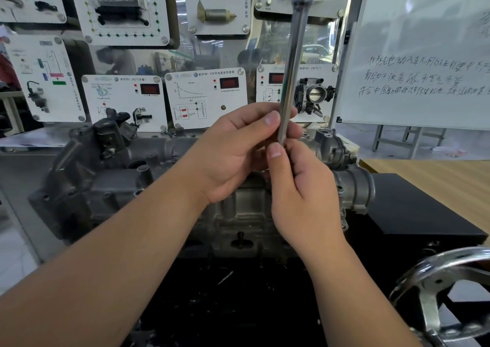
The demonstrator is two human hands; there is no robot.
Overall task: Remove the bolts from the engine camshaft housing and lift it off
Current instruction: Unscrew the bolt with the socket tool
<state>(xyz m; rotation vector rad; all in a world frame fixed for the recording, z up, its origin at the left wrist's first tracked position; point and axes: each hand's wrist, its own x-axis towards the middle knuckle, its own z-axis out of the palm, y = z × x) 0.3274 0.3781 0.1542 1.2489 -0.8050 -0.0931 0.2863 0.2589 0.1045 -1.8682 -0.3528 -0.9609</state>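
Note:
The grey cast camshaft housing (106, 185) lies across the engine in front of me, its middle hidden behind my hands. A long shiny steel wrench shaft (295, 55) stands nearly upright, its lower end between my hands and its top leaving the frame. My left hand (238, 156) pinches the shaft's lower end with thumb and fingers. My right hand (299, 187) is closed just below it, thumb tip at the shaft's bottom end. Whether a bolt or socket sits at that end is hidden by my fingers.
A chrome handwheel (445, 293) sits at the lower right. Behind the engine stand training panels with sensors and a throttle body (314, 95). A whiteboard (424, 55) with handwriting stands at the right, above a wooden tabletop (437, 169). A black box (413, 209) lies right of the engine.

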